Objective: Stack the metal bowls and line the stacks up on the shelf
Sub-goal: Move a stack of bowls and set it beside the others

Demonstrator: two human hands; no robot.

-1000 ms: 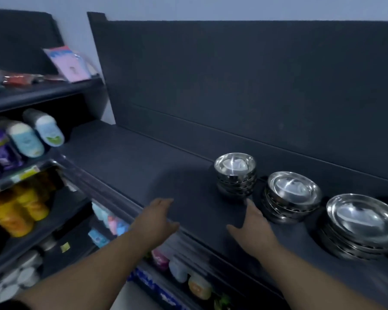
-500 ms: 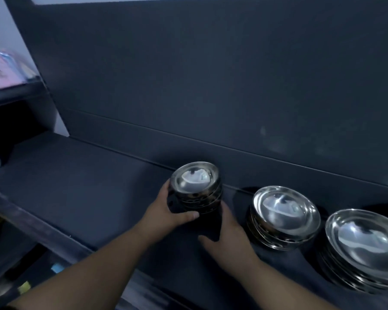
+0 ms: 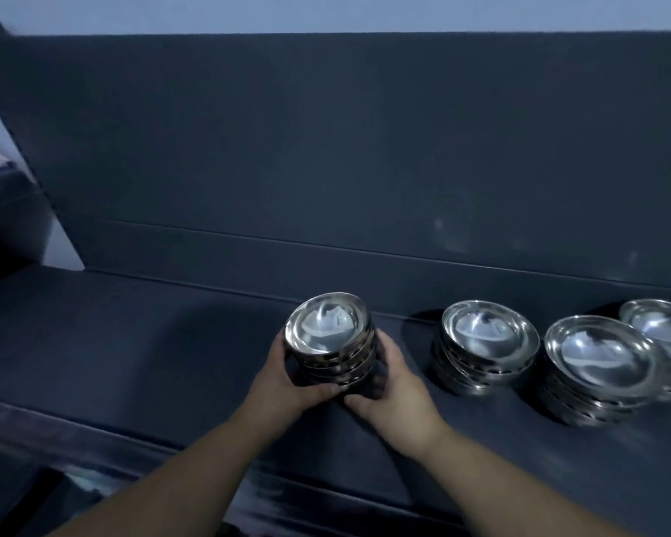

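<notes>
A small stack of shiny metal bowls (image 3: pixel 328 335) is near the middle of the dark shelf (image 3: pixel 132 343), tilted slightly toward me. My left hand (image 3: pixel 283 375) grips its left side and my right hand (image 3: pixel 394 385) grips its right side, thumbs meeting below it. I cannot tell whether it rests on the shelf or is raised. To the right stand three wider bowl stacks in a row: a second stack (image 3: pixel 485 343), a third stack (image 3: pixel 597 366), and a fourth stack (image 3: pixel 663 335) cut by the frame's edge.
The shelf's dark back panel (image 3: pixel 365 168) rises right behind the stacks. Bare shelf surface stretches left of the held stack. A neighbouring shelf unit (image 3: pixel 1 211) is at the far left, and the shelf's front lip (image 3: pixel 171 447) runs below my arms.
Both hands went from open above the shelf's front edge to gripping the small stack. The view has swung right, revealing a fourth stack.
</notes>
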